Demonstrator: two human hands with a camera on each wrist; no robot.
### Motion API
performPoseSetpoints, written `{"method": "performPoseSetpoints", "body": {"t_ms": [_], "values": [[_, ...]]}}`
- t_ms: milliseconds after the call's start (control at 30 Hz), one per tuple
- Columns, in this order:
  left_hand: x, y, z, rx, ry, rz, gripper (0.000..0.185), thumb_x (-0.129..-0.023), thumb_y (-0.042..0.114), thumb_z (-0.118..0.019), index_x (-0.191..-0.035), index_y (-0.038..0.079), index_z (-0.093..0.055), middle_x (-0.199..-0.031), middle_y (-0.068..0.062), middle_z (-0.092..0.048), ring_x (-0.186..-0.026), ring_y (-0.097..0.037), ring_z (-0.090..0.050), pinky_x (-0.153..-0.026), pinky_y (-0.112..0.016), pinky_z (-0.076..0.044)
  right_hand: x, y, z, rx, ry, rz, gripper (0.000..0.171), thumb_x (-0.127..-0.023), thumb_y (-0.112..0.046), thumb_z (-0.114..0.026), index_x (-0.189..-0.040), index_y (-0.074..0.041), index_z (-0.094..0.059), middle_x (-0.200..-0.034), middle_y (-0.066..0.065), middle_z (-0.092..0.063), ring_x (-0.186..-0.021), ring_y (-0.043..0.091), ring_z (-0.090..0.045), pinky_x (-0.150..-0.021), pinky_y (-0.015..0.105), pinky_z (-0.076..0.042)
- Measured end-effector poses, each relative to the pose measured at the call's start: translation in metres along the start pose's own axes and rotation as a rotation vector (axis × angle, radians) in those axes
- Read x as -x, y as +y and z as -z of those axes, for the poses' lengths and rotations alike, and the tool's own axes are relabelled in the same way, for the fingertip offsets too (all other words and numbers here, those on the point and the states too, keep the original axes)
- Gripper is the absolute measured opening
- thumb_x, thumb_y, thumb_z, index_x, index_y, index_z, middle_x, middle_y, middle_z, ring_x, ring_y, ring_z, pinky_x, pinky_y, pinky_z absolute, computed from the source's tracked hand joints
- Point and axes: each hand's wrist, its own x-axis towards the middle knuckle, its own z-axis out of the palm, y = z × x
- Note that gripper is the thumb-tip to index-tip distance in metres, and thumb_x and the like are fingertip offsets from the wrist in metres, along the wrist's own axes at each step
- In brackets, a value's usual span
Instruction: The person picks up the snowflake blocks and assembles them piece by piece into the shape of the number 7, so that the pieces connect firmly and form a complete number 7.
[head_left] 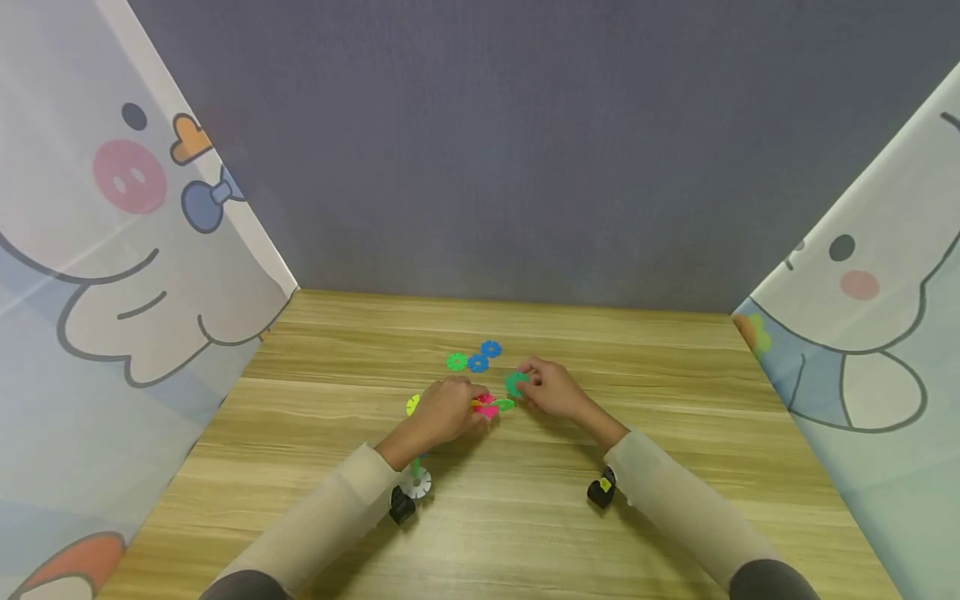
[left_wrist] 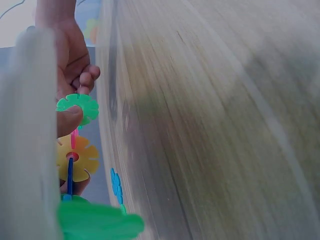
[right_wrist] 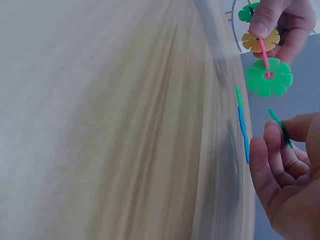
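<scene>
Notched flower-shaped plastic discs are joined edge to edge in a chain, and my left hand (head_left: 447, 408) grips it around an orange-yellow disc (right_wrist: 252, 44). Beyond that hand a pink disc (head_left: 486, 411) links to a light green disc (right_wrist: 257, 82) at the chain's right end. Just right of this end, my right hand (head_left: 553, 390) pinches a single green disc (head_left: 513, 383) between thumb and fingers, apart from the chain. A dark blue disc (left_wrist: 70, 177) stands edge-on against the orange-yellow one. The left fingers hide part of the chain.
A green disc (head_left: 457, 362) and two blue discs (head_left: 477, 363) lie in a row behind the hands. Partly behind the left arm are a yellow disc (head_left: 412, 406) and a white disc (head_left: 420, 485). A grey wall (head_left: 517, 167) borders the wooden table (head_left: 510, 542) at the back.
</scene>
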Motion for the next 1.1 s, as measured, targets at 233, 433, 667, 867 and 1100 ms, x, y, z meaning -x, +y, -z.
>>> {"method": "performPoseSetpoints", "body": {"t_ms": [233,433,667,867,1100], "values": [[0.000,0.000,0.002,0.015,0.014,0.019,0.039,-0.083,0.030,-0.086,-0.118,0.014,-0.077,-0.106,-0.005,-0.077,-0.095,-0.023,-0.073,-0.075,-0.036,-0.063,0.011,0.003,0.001,-0.095,-0.030,-0.050,0.022,-0.100,-0.010,-0.062,-0.119,0.000,-0.060,-0.071,0.003,-0.064,-0.056,0.011,-0.059,-0.050,0.020,-0.049],[0.000,-0.001,0.004,0.012,0.042,0.012,0.037,-0.083,0.027,-0.086,-0.115,0.012,-0.077,-0.103,-0.007,-0.078,-0.092,-0.025,-0.073,-0.072,-0.035,-0.063,0.017,0.004,0.000,-0.207,-0.051,-0.116,0.024,-0.100,-0.006,-0.061,-0.121,0.003,-0.058,-0.074,0.008,-0.066,-0.058,0.012,-0.059,-0.053,0.024,-0.055],[0.000,-0.001,0.006,0.016,0.020,0.020,0.040,-0.083,0.028,-0.086,-0.118,0.011,-0.076,-0.104,-0.008,-0.077,-0.093,-0.026,-0.073,-0.072,-0.036,-0.063,0.019,0.004,-0.001,-0.336,-0.075,-0.150,0.025,-0.100,-0.005,-0.060,-0.121,0.006,-0.055,-0.076,0.010,-0.068,-0.058,0.012,-0.059,-0.054,0.025,-0.056],[0.000,-0.001,0.004,0.008,0.009,0.019,0.042,-0.083,0.030,-0.086,-0.120,0.012,-0.076,-0.105,-0.007,-0.077,-0.094,-0.026,-0.073,-0.075,-0.037,-0.063,0.020,0.007,-0.004,-0.415,-0.078,-0.184,0.027,-0.100,-0.005,-0.060,-0.123,0.007,-0.052,-0.080,0.008,-0.069,-0.061,0.011,-0.060,-0.057,0.025,-0.057],[-0.001,0.000,0.001,0.009,0.017,0.024,0.042,-0.083,0.031,-0.086,-0.120,0.013,-0.076,-0.105,-0.006,-0.076,-0.093,-0.024,-0.072,-0.075,-0.036,-0.063,0.022,0.007,-0.007,-0.455,-0.082,-0.173,0.027,-0.099,-0.008,-0.061,-0.119,0.007,-0.049,-0.079,0.007,-0.071,-0.059,0.009,-0.061,-0.056,0.024,-0.057]]}}
